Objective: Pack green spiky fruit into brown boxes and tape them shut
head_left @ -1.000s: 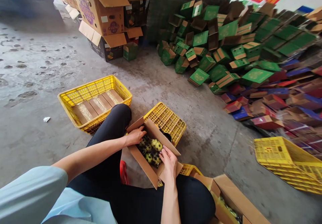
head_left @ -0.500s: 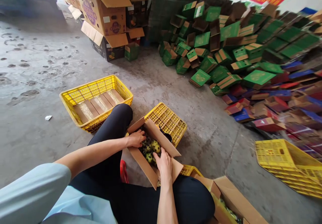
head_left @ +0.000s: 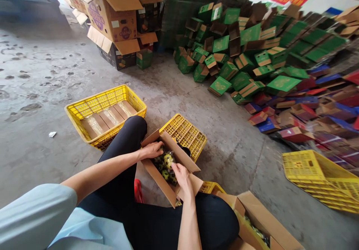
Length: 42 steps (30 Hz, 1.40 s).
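An open cardboard box sits tilted between my legs, its flaps spread outward. Inside lie several yellow-green round fruits with dark spots; their kind is hard to make out. One yellowish fruit in clear wrap is lifted slightly above the others. My left hand reaches over the far left side, fingertips pinched at the wrap's upper edge. From the near right, my right hand closes thumb and fingers on the wrapped fruit's lower right side.
At the left, a yellow crate holds several taped cartons. An upturned yellow crate lies beyond my box. Another open box with fruit stands at lower right. Green cartons are heaped behind; a yellow crate stands right.
The wrapped fruit has risen slightly between my hands, and its clear film now shows. My left hand has lifted a little out of the box. The view has shifted slightly.
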### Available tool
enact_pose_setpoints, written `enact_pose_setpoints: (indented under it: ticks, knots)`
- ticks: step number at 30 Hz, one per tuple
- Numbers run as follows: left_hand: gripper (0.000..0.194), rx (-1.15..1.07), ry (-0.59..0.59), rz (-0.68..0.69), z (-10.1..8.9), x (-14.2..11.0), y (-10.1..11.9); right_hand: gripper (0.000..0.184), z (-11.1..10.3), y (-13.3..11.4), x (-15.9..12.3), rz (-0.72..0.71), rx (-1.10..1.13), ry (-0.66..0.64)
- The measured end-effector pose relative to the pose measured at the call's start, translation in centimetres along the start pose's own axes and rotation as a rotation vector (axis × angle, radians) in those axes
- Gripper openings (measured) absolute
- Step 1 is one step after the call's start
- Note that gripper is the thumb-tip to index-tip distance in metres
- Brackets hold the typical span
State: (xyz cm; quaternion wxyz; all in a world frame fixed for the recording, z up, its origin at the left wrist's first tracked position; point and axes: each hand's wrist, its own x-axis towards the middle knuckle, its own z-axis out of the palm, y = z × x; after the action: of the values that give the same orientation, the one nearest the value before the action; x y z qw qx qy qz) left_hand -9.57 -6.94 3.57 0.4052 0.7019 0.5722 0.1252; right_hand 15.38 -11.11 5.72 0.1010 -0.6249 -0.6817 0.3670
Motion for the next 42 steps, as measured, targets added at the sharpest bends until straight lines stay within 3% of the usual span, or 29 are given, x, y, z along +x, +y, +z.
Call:
enact_pose_setpoints:
  ticks: [3,7,9,13,15,18,22,26,31,35,42]
  knots:
    - [0.054,-0.124,0.042,0.006,-0.9,-0.1,0.1,0.058,0.0,-0.7,-0.5,-0.072,0.139,-0.034]
    - [0.081,-0.389,0.031,-0.071,-1.1,-0.6,0.1,0.066,0.5,-2.4,-1.1,-0.17,0.526,-0.242]
    - [0.091,-0.491,-0.005,-0.132,-0.7,-0.7,0.0,0.065,0.8,-2.9,-1.0,-0.189,0.597,-0.311]
    - [0.088,-0.498,-0.075,-0.19,0.0,-0.3,-0.2,0.058,0.5,-2.4,0.1,-0.131,0.331,-0.212]
    - [0.079,-0.482,-0.089,-0.194,0.3,0.0,-0.4,0.043,0.3,-1.4,0.6,-0.062,0.138,-0.132]
    - [0.082,-0.42,-0.085,-0.162,0.6,0.2,-0.7,0.018,0.6,-0.3,0.5,0.001,-0.12,-0.124]
    - [0.086,-0.326,-0.105,-0.105,0.6,0.2,-0.8,0.035,2.3,-0.3,-0.6,-0.004,-0.367,-0.157]
    - [0.077,-0.274,-0.115,-0.069,0.6,0.0,-0.7,0.031,2.9,-0.9,-0.6,-0.052,-0.508,-0.176]
    - [0.076,-0.265,-0.082,-0.083,0.6,0.0,-0.8,0.042,2.7,-0.8,-0.6,-0.086,-0.582,-0.181]
    - [0.077,-0.299,-0.065,-0.099,0.2,-0.2,-0.7,0.051,2.9,-0.6,-0.8,-0.07,-0.559,-0.104]
    - [0.073,-0.453,-0.04,-0.1,-0.2,-0.4,-0.4,0.032,1.3,0.3,0.2,-0.11,-0.278,-0.01]
